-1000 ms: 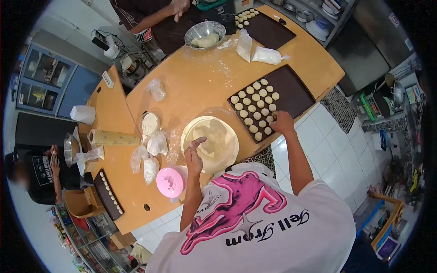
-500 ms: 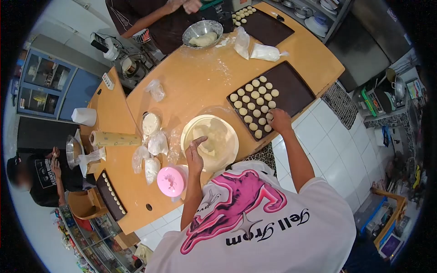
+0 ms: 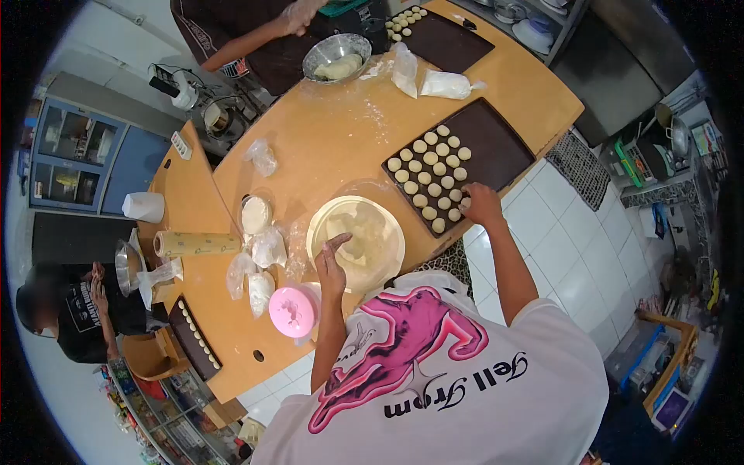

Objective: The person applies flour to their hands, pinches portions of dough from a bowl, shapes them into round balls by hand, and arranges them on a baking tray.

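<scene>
My left hand [image 3: 332, 267] hovers over the near-left rim of a wide cream-coloured bowl [image 3: 397, 240], fingers stretched out, nothing visible in it. Inside the bowl lies a pale mass of dough [image 3: 358, 242]. At the near edge of a dark baking tray [image 3: 496, 143], my right hand [image 3: 482, 204] has its fingertips closed on a small dough ball [image 3: 465, 204], partly hidden by the fingers. Rows of round dough balls [image 3: 439, 168] cover the tray's left part; its right part is bare.
Left of the bowl are a pink-lidded container [image 3: 294, 311], bags of white powder [image 3: 269, 248] and a wrap roll [image 3: 198, 240]. Across the table, a person's hand [image 3: 301, 15] is above a metal bowl [image 3: 318, 58] of dough. Another person [image 3: 81, 310] is at far left.
My right hand has shifted slightly right along the tray's near edge, its fingertips still at a dough ball. My left hand stays nearly in place. The person across the table has moved their hands.
</scene>
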The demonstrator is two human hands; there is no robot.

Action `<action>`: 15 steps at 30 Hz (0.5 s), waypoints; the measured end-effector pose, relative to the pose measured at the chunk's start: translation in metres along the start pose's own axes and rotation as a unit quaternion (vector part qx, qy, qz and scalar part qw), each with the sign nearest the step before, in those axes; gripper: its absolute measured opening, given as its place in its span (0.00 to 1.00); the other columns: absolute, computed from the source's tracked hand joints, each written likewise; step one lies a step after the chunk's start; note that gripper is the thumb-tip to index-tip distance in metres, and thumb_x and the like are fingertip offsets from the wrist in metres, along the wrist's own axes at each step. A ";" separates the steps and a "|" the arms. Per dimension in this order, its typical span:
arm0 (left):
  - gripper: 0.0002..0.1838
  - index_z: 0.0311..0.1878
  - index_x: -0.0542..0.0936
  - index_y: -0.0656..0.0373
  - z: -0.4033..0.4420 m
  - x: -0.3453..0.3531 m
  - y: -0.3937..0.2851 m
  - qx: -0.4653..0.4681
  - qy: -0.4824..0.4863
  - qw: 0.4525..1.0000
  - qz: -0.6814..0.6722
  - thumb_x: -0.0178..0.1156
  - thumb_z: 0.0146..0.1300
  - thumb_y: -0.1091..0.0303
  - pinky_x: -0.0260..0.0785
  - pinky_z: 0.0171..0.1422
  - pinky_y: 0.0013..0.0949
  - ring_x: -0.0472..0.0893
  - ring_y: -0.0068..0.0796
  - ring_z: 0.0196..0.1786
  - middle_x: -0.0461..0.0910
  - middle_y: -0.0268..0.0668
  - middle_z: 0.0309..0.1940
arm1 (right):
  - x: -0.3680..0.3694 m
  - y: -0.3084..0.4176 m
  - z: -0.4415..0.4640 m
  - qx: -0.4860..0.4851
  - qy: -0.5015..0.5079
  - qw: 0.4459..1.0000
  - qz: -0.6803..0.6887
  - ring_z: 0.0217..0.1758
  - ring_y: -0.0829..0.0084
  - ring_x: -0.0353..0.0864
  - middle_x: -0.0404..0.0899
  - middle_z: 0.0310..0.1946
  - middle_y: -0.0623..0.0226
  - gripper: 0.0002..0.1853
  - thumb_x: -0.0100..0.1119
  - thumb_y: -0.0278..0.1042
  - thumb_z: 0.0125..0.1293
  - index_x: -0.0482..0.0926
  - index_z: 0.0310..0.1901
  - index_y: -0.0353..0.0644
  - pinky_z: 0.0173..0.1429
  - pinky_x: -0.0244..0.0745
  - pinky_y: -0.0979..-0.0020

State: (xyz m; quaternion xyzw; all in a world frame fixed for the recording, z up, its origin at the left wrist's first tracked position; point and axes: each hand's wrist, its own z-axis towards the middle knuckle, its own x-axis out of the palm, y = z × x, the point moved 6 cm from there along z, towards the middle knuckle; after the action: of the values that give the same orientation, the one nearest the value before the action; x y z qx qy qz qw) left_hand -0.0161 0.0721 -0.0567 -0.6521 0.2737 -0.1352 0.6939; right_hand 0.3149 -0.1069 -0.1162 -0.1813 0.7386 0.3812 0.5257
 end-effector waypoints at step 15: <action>0.35 0.47 0.79 0.73 0.000 0.002 0.000 0.000 0.011 1.000 -0.009 0.27 0.78 0.52 0.62 0.69 0.43 0.79 0.42 0.56 0.81 0.51 0.47 | 0.013 -0.007 -0.002 -0.011 0.037 0.999 0.012 0.50 0.56 0.80 0.80 0.44 0.58 0.21 0.71 0.34 0.46 0.82 0.45 0.44 0.56 0.76 0.56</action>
State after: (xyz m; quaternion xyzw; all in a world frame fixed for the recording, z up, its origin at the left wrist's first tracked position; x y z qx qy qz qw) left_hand -0.0144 0.0712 -0.0572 -0.6528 0.2753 -0.1484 0.6900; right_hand 0.3132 -0.1116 -0.1308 -0.1919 0.7554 0.3889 0.4913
